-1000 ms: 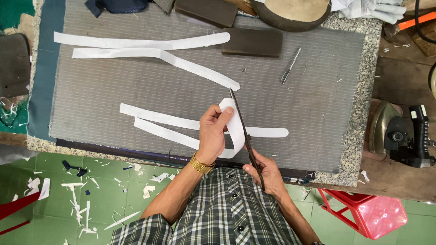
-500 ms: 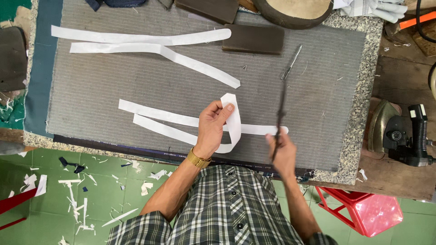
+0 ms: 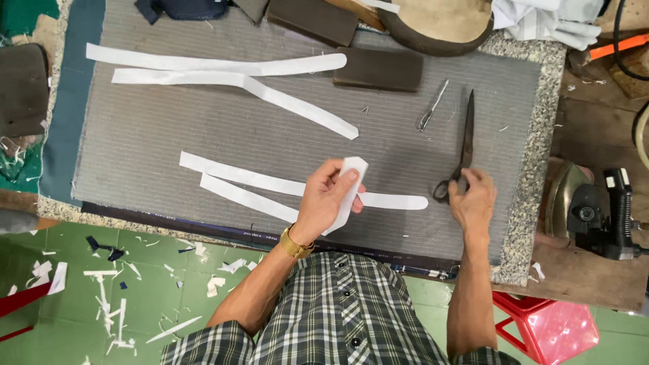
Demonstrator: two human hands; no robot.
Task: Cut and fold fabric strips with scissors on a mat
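Left hand (image 3: 326, 197) is curling its fingers around a folded white paper strip (image 3: 349, 192), pinching it just above the grey padded surface (image 3: 169, 128). Long white paper strips (image 3: 233, 177) are lying to its left and beyond it, one running under it. Right hand (image 3: 473, 196), well apart to the right, is closing its fingers on the handles of black scissors (image 3: 465, 143), whose blades are pointing away.

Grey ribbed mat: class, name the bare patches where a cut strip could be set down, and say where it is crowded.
Bare room on the grey ribbed mat: its left middle, between the upper long white fabric strips and the lower white strips, and the centre left of the black scissors. The far edge is crowded by dark rectangular blocks.
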